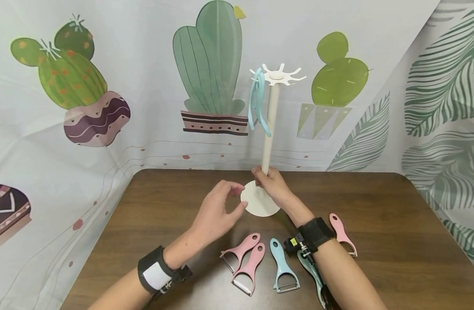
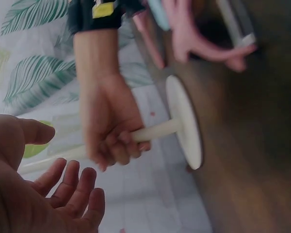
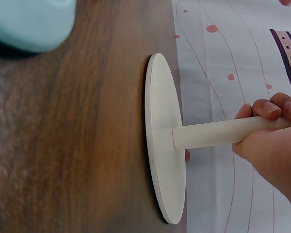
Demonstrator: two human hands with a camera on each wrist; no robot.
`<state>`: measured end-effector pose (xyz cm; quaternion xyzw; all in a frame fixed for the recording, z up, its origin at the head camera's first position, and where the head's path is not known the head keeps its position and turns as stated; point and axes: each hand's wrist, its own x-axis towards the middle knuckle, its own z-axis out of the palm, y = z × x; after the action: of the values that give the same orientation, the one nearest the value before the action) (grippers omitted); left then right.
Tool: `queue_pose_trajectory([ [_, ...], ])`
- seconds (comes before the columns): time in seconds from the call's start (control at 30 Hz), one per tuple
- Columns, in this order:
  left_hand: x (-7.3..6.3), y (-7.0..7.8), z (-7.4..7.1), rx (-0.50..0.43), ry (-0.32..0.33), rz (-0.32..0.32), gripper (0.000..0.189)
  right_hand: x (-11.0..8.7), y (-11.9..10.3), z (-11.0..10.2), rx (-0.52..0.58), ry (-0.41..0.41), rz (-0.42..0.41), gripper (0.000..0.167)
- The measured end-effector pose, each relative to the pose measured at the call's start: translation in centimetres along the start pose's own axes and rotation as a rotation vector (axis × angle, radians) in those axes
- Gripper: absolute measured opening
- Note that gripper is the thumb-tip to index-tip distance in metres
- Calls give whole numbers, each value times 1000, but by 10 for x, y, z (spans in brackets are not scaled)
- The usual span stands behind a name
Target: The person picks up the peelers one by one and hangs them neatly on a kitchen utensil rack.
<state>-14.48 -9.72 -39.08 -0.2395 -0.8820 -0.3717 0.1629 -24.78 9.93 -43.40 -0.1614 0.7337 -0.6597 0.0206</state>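
My right hand (image 1: 275,187) grips the lower pole of a cream-white stand (image 1: 272,125), its fingers wrapped round it in the right wrist view. The round base (image 3: 166,145) of the stand looks flat on the table. Beside the base, on its left, my left hand (image 1: 217,213) is held with thumb and fingers spread and nothing between them. The top of the stand has a ring of hooks (image 1: 277,77). From its left side hang light blue curved pieces (image 1: 258,101), whose kind I cannot make out.
Two pink peelers (image 1: 255,260) lie close together in front of the stand. A light blue peeler (image 1: 279,258) lies right of them. A green-blue peeler (image 1: 312,271) is partly hidden by my right wrist. Another pink peeler (image 1: 338,226) lies farther right on the brown table (image 1: 407,241).
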Motion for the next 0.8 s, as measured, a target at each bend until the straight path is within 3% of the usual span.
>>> queue_pose_trajectory([
  [0.3,-33,-7,15,94,-108,-60,36,3,3,0,-7,6,-3,39],
  [0.8,-69,-10,27,219,-299,-98,43,0,4,1,36,-8,-2,39],
])
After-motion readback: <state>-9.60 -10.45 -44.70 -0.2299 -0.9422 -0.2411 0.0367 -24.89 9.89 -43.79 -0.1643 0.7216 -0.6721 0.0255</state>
